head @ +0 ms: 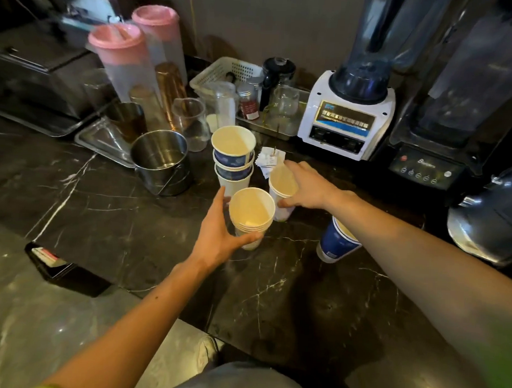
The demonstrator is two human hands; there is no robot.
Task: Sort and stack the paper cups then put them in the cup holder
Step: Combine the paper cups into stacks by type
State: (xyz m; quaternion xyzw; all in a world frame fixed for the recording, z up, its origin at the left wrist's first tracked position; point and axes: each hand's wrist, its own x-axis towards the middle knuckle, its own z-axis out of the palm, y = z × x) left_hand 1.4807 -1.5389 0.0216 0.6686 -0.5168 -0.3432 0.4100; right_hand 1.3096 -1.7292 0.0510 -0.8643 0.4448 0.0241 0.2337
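Note:
On the dark marble counter [107, 216] stand several paper cups. My left hand [218, 233] is wrapped around a short stack of white cups [251, 211], open mouth up. My right hand [306, 185] grips the rim of another white cup stack [281, 181] just behind and to the right. A taller stack of blue-and-white cups [233, 154] stands upright behind my left hand. A blue cup stack [336, 242] sits tilted under my right forearm, partly hidden. No cup holder is recognisable in view.
A steel pot [160, 163] stands left of the cups, with glass jugs, pink-lidded pitchers [120, 59] and a white basket [225, 72] behind. A white blender [349, 110] and a black blender [445, 137] line the right. Paper slips [269, 159] lie behind the cups.

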